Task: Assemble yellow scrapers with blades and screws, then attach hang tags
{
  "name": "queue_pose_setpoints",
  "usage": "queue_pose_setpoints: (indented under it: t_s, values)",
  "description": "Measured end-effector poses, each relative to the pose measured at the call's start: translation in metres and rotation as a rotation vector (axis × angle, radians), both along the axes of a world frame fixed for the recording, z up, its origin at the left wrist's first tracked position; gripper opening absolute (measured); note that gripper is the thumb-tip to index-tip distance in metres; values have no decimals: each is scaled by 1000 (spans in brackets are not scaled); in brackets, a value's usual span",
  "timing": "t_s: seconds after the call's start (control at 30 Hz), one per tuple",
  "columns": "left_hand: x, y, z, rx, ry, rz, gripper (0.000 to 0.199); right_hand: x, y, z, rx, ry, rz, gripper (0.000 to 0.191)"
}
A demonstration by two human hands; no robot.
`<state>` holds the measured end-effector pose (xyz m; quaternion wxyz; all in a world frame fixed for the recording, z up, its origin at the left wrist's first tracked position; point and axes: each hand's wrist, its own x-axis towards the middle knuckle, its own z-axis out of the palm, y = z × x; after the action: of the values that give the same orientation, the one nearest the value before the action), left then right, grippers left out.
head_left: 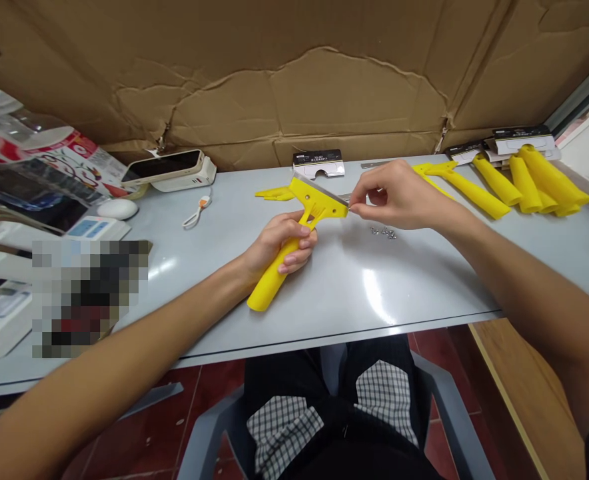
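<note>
My left hand [284, 247] is wrapped round the handle of a yellow scraper [270, 283], which tilts up to the right with a metal blade along its head. At the right end of that head, my right hand [387, 197] pinches something small, too tiny to make out. Several small screws [387, 233] lie on the table below my right hand. Behind the scraper head rests another yellow piece [277, 194]. A black and white card [318, 163] stands near the cardboard.
Yellow handles [479, 195] and more cards [524, 141] lie on the table [324, 313] at right. A phone [164, 167], white cable [194, 215], mouse [117, 209] and plastic bottle [54, 150] are at left. Cardboard [294, 87] walls the back.
</note>
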<state>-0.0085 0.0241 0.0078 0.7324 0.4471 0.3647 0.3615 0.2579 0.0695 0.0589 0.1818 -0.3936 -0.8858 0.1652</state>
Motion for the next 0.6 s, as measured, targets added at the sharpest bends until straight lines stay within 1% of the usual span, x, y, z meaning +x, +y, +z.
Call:
queue_pose_setpoints:
  t_s: [0.13,0.3,0.47,0.6]
  values:
    - [3,-6,-1,-27,0,9,30,-9,-6,-7,-17,70,43,22]
    - [2,-5,-2,-29,1,2,31,-8,-3,-13,-53,122,80,23]
    - [1,-5,-4,-15,2,-22,28,-9,-4,-13,-46,148,85,22]
    - [0,-5,-5,-26,6,-10,29,-10,-7,-11,-55,118,60,21]
